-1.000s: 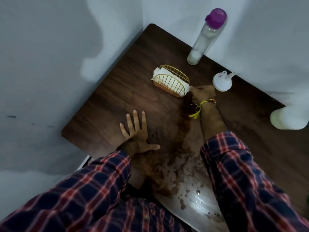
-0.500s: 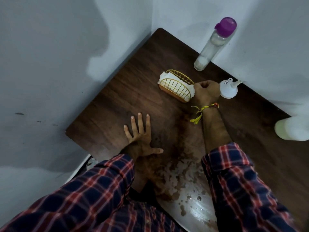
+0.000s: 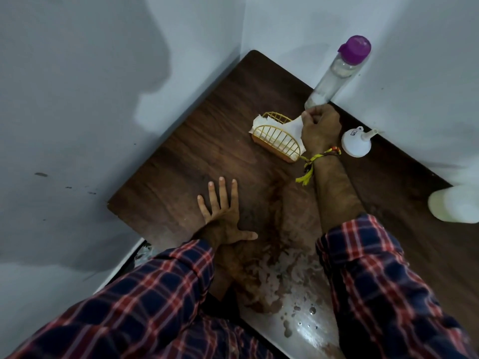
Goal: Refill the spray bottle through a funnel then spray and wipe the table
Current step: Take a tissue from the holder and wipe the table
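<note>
A tissue [image 3: 294, 125] is pinched by the right hand [image 3: 321, 128] at the holder [image 3: 276, 141]; the left hand [image 3: 223, 216] is spread flat on the wet surface [image 3: 181, 156]. The light holder may be dragged along. The funnel [image 3: 356, 142] lies just beside.

A dark wooden table [image 3: 181, 161] is set into a wall corner; on it are seen a gold wire napkin holder [image 3: 276, 141], a white funnel [image 3: 356, 143], a purple-capped bottle [image 3: 337, 73] and wet smears [image 3: 285, 275] near the front edge
</note>
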The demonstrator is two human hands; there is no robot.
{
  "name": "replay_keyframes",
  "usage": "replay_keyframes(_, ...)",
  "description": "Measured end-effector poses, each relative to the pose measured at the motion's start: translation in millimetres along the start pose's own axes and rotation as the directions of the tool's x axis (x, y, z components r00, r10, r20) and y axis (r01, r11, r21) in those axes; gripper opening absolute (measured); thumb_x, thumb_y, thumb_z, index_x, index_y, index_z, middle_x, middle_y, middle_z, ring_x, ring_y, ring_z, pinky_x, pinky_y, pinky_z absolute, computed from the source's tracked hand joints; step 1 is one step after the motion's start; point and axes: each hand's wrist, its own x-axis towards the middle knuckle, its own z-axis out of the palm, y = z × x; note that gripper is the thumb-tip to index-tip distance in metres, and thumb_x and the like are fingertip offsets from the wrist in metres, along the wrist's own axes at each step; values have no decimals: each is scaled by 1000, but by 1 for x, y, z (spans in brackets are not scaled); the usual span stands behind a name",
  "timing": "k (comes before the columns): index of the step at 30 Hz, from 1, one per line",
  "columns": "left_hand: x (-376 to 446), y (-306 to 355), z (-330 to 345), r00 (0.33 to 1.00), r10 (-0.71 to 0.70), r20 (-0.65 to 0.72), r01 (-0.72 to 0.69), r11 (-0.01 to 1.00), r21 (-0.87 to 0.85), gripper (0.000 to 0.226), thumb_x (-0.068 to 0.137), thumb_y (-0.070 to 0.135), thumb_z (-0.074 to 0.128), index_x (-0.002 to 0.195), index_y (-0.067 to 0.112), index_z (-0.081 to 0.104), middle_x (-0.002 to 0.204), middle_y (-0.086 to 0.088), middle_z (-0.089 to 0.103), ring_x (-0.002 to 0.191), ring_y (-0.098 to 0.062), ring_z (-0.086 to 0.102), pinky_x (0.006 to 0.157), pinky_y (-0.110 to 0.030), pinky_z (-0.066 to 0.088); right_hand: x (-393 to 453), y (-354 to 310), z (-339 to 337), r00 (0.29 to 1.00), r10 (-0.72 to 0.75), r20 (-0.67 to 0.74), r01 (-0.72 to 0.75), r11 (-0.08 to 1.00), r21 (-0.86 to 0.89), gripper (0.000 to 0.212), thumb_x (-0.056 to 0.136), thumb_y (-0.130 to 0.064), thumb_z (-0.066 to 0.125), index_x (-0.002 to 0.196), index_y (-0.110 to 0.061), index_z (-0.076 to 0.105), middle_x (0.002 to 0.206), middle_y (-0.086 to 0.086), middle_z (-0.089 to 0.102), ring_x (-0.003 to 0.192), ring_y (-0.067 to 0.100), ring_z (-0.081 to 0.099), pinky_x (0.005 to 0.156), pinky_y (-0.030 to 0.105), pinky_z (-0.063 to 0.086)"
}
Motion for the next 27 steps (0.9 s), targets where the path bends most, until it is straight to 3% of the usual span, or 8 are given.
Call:
replay_keyframes(3,1,-1,2,1000,0,-5,1,1000,5,152,58,83,67,139,21,-46,144,-13,-54,132,-42,-47,105,-67,-21,11,-9,6,999,33,4,-33,995,98,8,87,-11,68,85,-19,65,86,0,66,89,26,70,83,43,59)
replay_keyframes(10,0,-1,2,1000,11,-12,-11,1000,-5,151,59,83,68,140,22,-45,144,-13,-53,133,-41,-47,106,-67,-21,22,-36,2,989,-147,16,146,988,51,16,91,-5,63,104,-5,71,93,-4,62,75,0,58,67,1,41)
replay_keyframes(14,1,-2,1,1000,10,-9,-10,1000,-8,151,59,82,68,140,22,-45,144,-12,-54,132,-41,-47,106,-66,-22,26,-42,-5,984,-150,98,130,974,186,16,95,1,55,101,-4,68,77,11,68,52,2,60,56,14,51)
replay_keyframes(18,0,-2,2,1000,7,-25,-8,1000,-8,151,58,84,67,140,22,-44,145,-13,-52,134,-41,-45,106,-67,-21,27,-43,-3,951,-170,259,152,985,86,19,96,-1,53,98,-5,72,83,12,72,70,15,66,73,31,55)
replay_keyframes(20,0,-3,3,999,10,-32,-11,1000,-6,152,57,84,67,141,22,-44,145,-13,-52,135,-41,-44,107,-67,-20,24,-37,-2,937,-178,301,193,981,-20,21,97,-10,57,107,-3,74,105,13,74,93,17,67,84,22,52)
replay_keyframes(22,1,-4,3,999,14,-37,-14,1000,-3,152,57,85,67,141,22,-43,145,-13,-52,135,-41,-44,106,-67,-21,18,-29,-3,940,-165,298,176,984,-8,27,97,-23,61,108,-2,74,105,12,74,92,15,65,73,12,47)
replay_keyframes(25,1,-4,4,999,19,-45,-19,1000,-6,152,56,85,67,142,22,-43,145,-12,-53,134,-41,-45,106,-67,-21,10,-22,-1,944,-124,304,115,992,49,43,86,-44,73,107,-6,74,100,6,74,89,12,67,76,22,54)
replay_keyframes(27,1,-4,5,999,16,-48,-16,1000,-10,153,56,85,67,142,22,-43,145,-12,-53,134,-40,-46,106,-67,-21,5,-22,-1,919,-142,369,139,990,35,55,75,-38,85,119,-9,68,114,3,70,104,13,65,90,27,54)
